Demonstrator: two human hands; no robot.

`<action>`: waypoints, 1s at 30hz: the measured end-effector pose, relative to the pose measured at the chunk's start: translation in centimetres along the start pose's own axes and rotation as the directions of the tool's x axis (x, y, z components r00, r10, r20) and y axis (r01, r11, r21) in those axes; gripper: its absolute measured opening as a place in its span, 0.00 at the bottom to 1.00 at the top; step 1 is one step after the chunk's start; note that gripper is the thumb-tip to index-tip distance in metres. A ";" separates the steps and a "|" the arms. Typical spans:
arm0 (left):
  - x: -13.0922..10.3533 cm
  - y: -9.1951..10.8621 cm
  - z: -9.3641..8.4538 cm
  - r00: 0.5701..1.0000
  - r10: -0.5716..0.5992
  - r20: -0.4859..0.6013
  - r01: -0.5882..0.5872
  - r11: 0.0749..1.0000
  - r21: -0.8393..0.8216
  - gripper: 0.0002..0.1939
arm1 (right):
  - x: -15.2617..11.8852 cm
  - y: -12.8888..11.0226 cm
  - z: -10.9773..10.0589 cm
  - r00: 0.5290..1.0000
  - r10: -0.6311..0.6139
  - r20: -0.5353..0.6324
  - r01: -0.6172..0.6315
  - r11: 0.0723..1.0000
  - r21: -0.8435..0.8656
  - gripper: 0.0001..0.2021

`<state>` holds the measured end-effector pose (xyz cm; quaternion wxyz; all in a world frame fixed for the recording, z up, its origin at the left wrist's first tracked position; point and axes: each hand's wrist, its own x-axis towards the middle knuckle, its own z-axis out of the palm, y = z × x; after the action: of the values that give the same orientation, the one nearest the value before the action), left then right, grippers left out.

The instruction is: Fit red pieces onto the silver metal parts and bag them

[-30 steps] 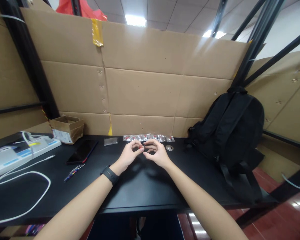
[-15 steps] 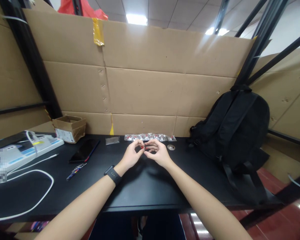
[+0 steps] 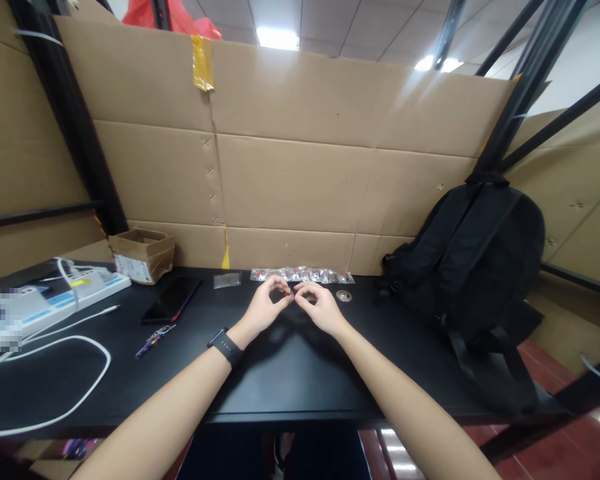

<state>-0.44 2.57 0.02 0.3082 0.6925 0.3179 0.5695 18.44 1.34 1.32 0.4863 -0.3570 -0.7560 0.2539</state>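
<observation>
Above the middle of the table, my left hand [image 3: 266, 307] and my right hand [image 3: 319, 309] meet fingertip to fingertip, both closed in a pinch. Between them is a small red and silvery piece [image 3: 291, 295], mostly covered by the fingers and too small to name. Just behind the hands lies a row of clear packets [image 3: 325, 275] with small red and silvery contents. A flat metallic ring-shaped disc [image 3: 344, 295] rests right of my right hand. To the left of my left hand is a small clear bag [image 3: 227, 280].
A phone [image 3: 173, 300], a key ring with keys [image 3: 154, 340], a power strip [image 3: 100, 288] and a looping white cable [image 3: 107, 363] occupy the left side. An opened cardboard box [image 3: 145, 257] stands behind them. On the right leans a black backpack [image 3: 485, 267]. Cardboard panels [image 3: 290, 187] wall the back.
The fingers of my right hand have drawn together into a tighter pinch on the small piece. The whole view has shifted slightly.
</observation>
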 end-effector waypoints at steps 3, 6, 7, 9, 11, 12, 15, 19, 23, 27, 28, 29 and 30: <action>0.1 -0.2 -0.5 0.998 -0.028 -0.055 0.031 0.998 0.056 0.09 | 0.0 0.4 -0.5 0.998 -0.055 0.037 0.060 0.988 -0.145 0.05; -0.2 0.1 -0.7 0.996 -0.035 0.086 0.016 0.976 0.215 0.09 | 0.0 0.7 -1.0 0.991 -0.099 0.091 0.118 0.966 -0.232 0.03; -0.4 0.3 -0.7 0.990 -0.033 0.134 -0.007 0.957 0.291 0.09 | 0.0 0.7 -1.1 0.990 -0.101 0.102 0.122 0.964 -0.236 0.03; -0.9 0.7 -0.4 0.981 -0.041 0.190 -0.043 0.906 0.420 0.08 | 0.0 0.6 -1.3 0.989 -0.097 0.111 0.120 0.967 -0.226 0.03; -1.2 0.9 0.0 0.975 -0.064 0.211 -0.050 0.866 0.498 0.08 | 0.0 0.4 -1.4 0.988 -0.097 0.117 0.120 0.969 -0.217 0.03; -1.2 0.9 0.2 0.972 -0.078 0.222 -0.050 0.853 0.520 0.08 | 0.0 0.4 -1.4 0.988 -0.095 0.122 0.120 0.969 -0.217 0.03; -1.0 0.6 0.0 0.964 -0.094 0.249 -0.056 0.843 0.534 0.11 | 0.1 0.9 -1.5 0.989 -0.083 0.125 0.112 0.963 -0.244 0.03; 0.1 0.1 -2.7 0.973 -0.090 0.213 -0.044 0.834 0.550 0.17 | 0.2 2.8 -1.8 0.991 -0.081 0.105 0.111 0.938 -0.328 0.03; 0.7 -0.7 -7.3 0.958 -0.187 0.220 -0.009 0.742 0.670 0.11 | 0.5 4.7 -2.1 0.996 -0.046 0.082 0.077 0.897 -0.436 0.04; 0.6 -1.5 -9.5 0.905 -0.271 0.327 0.029 0.808 0.589 0.17 | 1.0 5.8 -2.9 0.998 0.007 0.066 0.025 0.876 -0.481 0.06; 0.5 -1.6 -9.4 0.900 -0.278 0.336 0.034 0.812 0.582 0.16 | 1.1 6.1 -3.4 0.998 0.020 0.066 0.015 0.872 -0.490 0.06; 0.4 -1.8 -9.1 0.902 -0.278 0.331 0.034 0.808 0.588 0.15 | 1.2 6.3 -4.1 0.997 0.038 0.060 -0.003 0.863 -0.506 0.04; 0.4 -1.8 -8.7 0.909 -0.272 0.317 0.030 0.798 0.602 0.14 | 1.2 6.6 -5.0 0.996 0.067 0.051 -0.030 0.848 -0.530 0.05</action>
<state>-9.15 4.54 0.21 0.1824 0.8236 0.4651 0.2687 24.63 6.53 -0.88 0.3370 -0.4872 -0.8034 0.0606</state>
